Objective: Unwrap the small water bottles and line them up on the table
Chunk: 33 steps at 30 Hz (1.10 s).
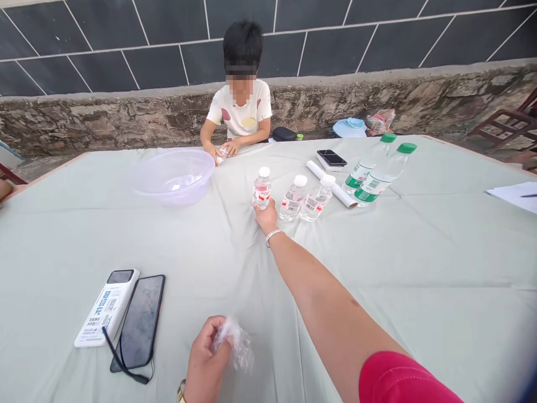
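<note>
1. Gripping a small bottle (pixel 262 187) upright on the surface (pixel 419 268), my right hand (pixel 265 217) closed around its base.
2. Pinching crumpled clear plastic (pixel 235 342) in my left hand (pixel 205 358), grip pressed together, close to me.

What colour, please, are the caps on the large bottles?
The caps are green, clearest in the head view.

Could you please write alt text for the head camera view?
A person's right hand in a red sleeve touches a small water bottle on a pale green tablecloth, while the left hand holds crumpled clear plastic. Opposite, another person handles a bottle beside a lilac basin.
</note>
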Available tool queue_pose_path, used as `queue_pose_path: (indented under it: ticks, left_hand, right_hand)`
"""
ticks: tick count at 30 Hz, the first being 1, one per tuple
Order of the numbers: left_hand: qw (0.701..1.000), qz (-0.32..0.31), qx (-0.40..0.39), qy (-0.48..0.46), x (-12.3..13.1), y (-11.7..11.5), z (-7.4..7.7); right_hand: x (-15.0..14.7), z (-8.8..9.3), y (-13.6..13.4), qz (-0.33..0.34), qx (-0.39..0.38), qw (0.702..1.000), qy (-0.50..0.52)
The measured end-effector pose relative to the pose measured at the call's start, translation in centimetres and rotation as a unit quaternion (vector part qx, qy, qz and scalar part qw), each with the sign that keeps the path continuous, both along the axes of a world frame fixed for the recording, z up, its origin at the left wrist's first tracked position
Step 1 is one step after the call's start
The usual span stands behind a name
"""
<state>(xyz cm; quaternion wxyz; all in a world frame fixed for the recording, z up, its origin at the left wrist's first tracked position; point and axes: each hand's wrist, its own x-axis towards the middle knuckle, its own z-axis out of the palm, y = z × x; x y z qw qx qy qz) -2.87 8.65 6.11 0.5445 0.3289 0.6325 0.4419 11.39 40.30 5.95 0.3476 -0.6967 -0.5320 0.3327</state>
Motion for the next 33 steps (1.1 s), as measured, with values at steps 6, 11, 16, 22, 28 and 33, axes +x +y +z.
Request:
queue_pose_path:
  ticks: [6, 11, 16, 22, 28, 33]
  left_hand:
    - [0.996, 0.065, -0.051, -0.04, -1.9, 7.9, 0.7]
    - [0.993, 0.059, -0.081, -0.054, -4.6, 16.0, 3.6]
    - [0.977, 0.192, 0.03, -0.086, -9.2, 25.9, 10.2]
    - [0.955, 0.255, 0.076, -0.13, -11.2, 29.8, 13.4]
    - [0.996, 0.087, 0.013, -0.001, -3.9, 15.7, 4.5]
    - [0.968, -0.094, 0.085, 0.216, 0.3, 2.6, -1.7]
  right_hand:
    - [0.6, -1.7, -8.6, 0.121, 0.064, 0.983, -0.12]
    - [0.9, -2.1, -11.6, 0.205, 0.084, 0.952, -0.209]
    - [0.7, -1.9, -11.4, 0.252, 0.092, 0.927, -0.262]
    - [0.6, -1.8, -11.5, 0.269, 0.071, 0.914, -0.295]
    - [-0.3, -0.7, -11.4, 0.292, 0.058, 0.89, -0.344]
    - [-0.3, -0.3, -15.6, 0.299, 0.065, 0.873, -0.379]
